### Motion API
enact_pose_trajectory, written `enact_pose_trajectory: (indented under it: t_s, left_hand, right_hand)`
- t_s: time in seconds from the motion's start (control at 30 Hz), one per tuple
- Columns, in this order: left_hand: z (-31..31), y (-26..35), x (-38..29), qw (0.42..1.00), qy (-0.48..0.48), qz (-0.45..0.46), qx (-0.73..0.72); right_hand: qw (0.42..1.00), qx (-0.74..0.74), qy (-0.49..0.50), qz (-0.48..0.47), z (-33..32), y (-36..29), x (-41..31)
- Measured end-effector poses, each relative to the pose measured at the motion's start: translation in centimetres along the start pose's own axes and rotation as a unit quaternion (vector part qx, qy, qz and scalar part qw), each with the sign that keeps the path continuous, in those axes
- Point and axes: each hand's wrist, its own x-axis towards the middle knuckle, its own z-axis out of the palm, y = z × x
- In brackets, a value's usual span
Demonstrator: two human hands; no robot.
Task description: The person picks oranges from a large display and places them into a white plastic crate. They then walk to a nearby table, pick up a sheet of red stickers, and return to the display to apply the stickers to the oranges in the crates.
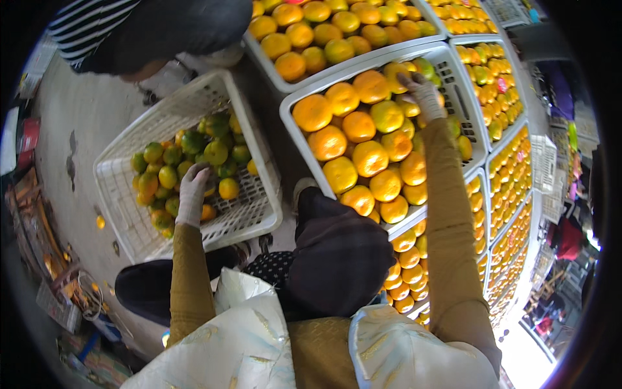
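Observation:
My left hand [193,189], in a pale glove, reaches into a white slatted plastic crate [119,131] on the left. Its fingers are among loose green and orange mandarins [167,177], and they hide whether one is held. My right hand [422,96], also gloved, is at the far right part of a second white crate [335,86]. Its fingers touch or hover over the mandarins there, and the grip is unclear. Large orange mandarins [370,158] sit in neat rows in this crate, with greener mandarins [424,68] near its far corner.
More crates of mandarins [316,36] stand beyond and along the right [500,92]. A person in dark clothing [170,29] is at the upper left. My knee [340,257] is between the two near crates. A loose mandarin [100,221] lies on the concrete floor [73,121].

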Motion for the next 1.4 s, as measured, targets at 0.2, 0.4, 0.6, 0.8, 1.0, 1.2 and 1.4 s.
enact_pose_trajectory:
  t_s: [0.2,0.4,0.6,0.8,1.0,1.2,1.4]
  left_hand:
    - [-0.1,-1.9,2.6,0.994,0.025,-0.019,0.104]
    - [7.0,-5.7,4.8,0.88,-0.06,0.059,0.468]
    - [13.3,-10.6,9.7,0.951,0.014,-0.308,0.027]
    - [7.7,-9.0,8.0,0.972,-0.117,-0.191,0.074]
    - [2.0,-2.9,1.0,0.975,-0.214,0.045,-0.038]
    - [3.4,5.2,-7.6,0.963,-0.162,0.201,-0.081]
    - [6.7,11.5,-10.4,0.927,-0.263,0.269,-0.009]
  right_hand:
    - [0.997,0.038,-0.059,0.013,-1.7,0.7,1.8]
    - [0.998,-0.059,-0.002,-0.019,-0.5,1.1,0.3]
    - [0.999,-0.021,0.041,-0.011,-0.5,0.7,0.2]
    - [0.99,-0.135,0.017,-0.043,-0.4,1.7,1.5]
    - [0.998,-0.037,-0.015,-0.05,0.3,3.3,2.3]
    - [0.86,-0.42,0.15,-0.247,3.5,-6.3,-6.7]
    - [0.893,-0.063,-0.426,-0.131,14.6,-10.0,-21.3]
